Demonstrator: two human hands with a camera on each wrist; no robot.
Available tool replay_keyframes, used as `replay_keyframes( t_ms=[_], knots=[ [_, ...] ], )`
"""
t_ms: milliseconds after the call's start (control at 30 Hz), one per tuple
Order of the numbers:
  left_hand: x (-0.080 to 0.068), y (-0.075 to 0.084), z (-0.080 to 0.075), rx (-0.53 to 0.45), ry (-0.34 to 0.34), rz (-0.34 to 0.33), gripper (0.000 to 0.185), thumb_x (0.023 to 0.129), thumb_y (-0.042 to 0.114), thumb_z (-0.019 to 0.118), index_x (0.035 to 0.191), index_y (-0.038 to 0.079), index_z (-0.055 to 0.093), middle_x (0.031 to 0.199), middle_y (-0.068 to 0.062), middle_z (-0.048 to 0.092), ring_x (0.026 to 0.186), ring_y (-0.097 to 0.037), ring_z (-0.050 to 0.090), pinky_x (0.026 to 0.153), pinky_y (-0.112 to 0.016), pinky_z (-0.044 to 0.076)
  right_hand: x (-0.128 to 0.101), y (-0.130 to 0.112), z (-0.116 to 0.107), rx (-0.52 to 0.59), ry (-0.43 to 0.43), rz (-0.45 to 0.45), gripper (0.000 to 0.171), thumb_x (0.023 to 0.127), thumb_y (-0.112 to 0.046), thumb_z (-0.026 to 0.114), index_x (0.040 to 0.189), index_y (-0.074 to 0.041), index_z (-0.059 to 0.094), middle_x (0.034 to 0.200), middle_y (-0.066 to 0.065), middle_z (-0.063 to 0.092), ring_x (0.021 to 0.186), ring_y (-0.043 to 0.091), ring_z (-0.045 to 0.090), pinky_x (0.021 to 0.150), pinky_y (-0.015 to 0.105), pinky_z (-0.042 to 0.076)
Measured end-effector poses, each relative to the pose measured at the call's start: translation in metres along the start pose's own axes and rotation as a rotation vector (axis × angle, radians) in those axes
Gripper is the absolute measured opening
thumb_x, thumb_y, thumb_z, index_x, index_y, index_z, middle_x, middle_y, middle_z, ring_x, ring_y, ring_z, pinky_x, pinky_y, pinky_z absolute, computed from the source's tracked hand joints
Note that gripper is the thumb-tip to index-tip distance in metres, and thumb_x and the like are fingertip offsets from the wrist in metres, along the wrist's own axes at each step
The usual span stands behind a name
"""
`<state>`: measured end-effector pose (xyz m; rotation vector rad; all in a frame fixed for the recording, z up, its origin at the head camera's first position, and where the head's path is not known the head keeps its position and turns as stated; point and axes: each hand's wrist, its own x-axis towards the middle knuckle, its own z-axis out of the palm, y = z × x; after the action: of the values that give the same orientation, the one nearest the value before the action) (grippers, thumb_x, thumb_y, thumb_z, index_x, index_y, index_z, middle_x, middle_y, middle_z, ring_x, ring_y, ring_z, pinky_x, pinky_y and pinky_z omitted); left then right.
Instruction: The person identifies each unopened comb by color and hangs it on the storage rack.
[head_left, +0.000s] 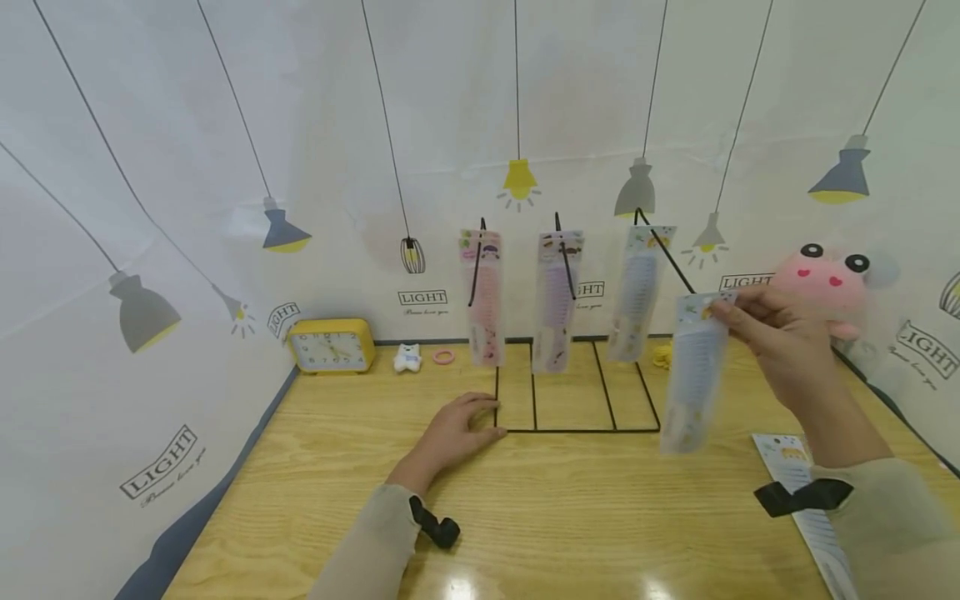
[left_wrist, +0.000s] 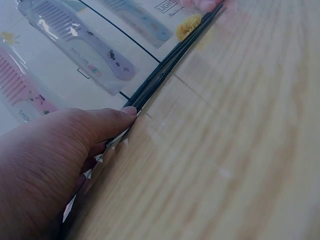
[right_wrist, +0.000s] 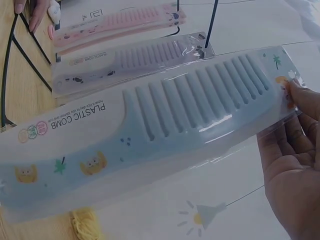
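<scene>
My right hand (head_left: 787, 342) pinches a packaged blue comb (right_wrist: 195, 105) by the top of its clear sleeve, between thumb and fingers. The comb hangs down, its top right at the front end of the right-hand hook of a black wire rack (head_left: 577, 431). Farther back on that hook hangs another blue comb (head_left: 636, 292). Packaged purple combs (head_left: 555, 308) hang from the middle hook and pink combs (head_left: 487, 300) from the left one. At the rack's front left corner, my left hand (head_left: 453, 429) holds the base wire, thumb in front and fingers along the side.
One more packaged blue comb (head_left: 813, 525) lies on the table, partly under my right forearm. Along the back stand a yellow clock (head_left: 332, 346), a white bear figure (head_left: 407, 358), a pink ring (head_left: 444, 357) and a yellow item (head_left: 662, 357). A pink plush toy (head_left: 821, 287) sits behind my right hand.
</scene>
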<state>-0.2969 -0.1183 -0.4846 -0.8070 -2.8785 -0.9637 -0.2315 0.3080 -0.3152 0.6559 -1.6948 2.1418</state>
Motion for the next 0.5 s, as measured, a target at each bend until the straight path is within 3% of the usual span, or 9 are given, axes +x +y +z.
replay_keyframes(
  t_ms=[500],
  knots=[
    [0.0004, -0.0006, 0.0007, -0.004, -0.001, 0.003, 0.055, 0.094, 0.049, 0.068, 0.14, 0.02, 0.061, 0.147, 0.004, 0.052, 0.139, -0.024, 0.044, 0.115, -0.047, 0.036, 0.0086, 0.0087, 0.0031, -0.039, 0.0, 0.04, 0.01, 0.097, 0.006, 0.061, 0.105, 0.004, 0.066, 0.098, 0.003, 0.073, 0.089, 0.012, 0.066, 0.077, 0.019, 0.056]
  ],
)
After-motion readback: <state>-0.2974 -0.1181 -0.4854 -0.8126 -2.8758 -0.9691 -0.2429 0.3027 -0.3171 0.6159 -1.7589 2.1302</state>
